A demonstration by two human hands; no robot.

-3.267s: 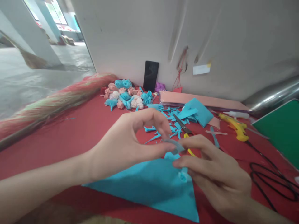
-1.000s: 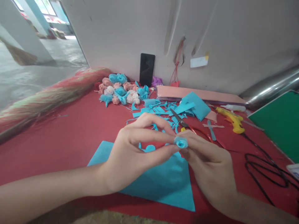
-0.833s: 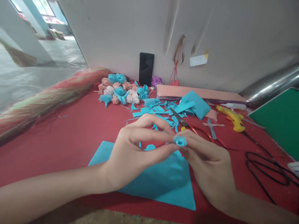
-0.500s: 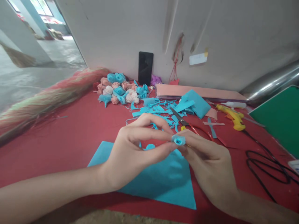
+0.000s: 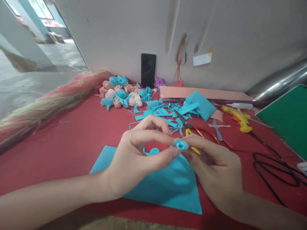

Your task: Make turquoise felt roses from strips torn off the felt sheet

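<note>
A small blue paper flower (image 5: 181, 145), rolled tight with a dark centre, is pinched between my two hands. My left hand (image 5: 139, 153) grips its left side with thumb and forefinger, the other fingers curled behind. From the right, my right hand (image 5: 213, 169) holds it between thumb and fingertips. Beneath my hands a sheet of blue paper (image 5: 168, 191) lies on the red table, with a cut blue piece (image 5: 154, 151) near its top edge. Red-handled scissors (image 5: 185, 121) lie just beyond, and a yellow-handled tool (image 5: 195, 150) is partly hidden behind my right hand.
Blue paper scraps (image 5: 163, 112) lie mid-table, near a pile of paper flowers (image 5: 122, 94). A phone (image 5: 148, 70) leans on the wall. At right are a yellow glue gun (image 5: 240, 119), its black cord (image 5: 260, 179) and a green board (image 5: 287, 118). A straw broom (image 5: 48, 99) lies left.
The flower and both hands have shifted very slightly left. My right hand has turned a little, showing more of the yellow handle behind it. The flower stays pinched.
</note>
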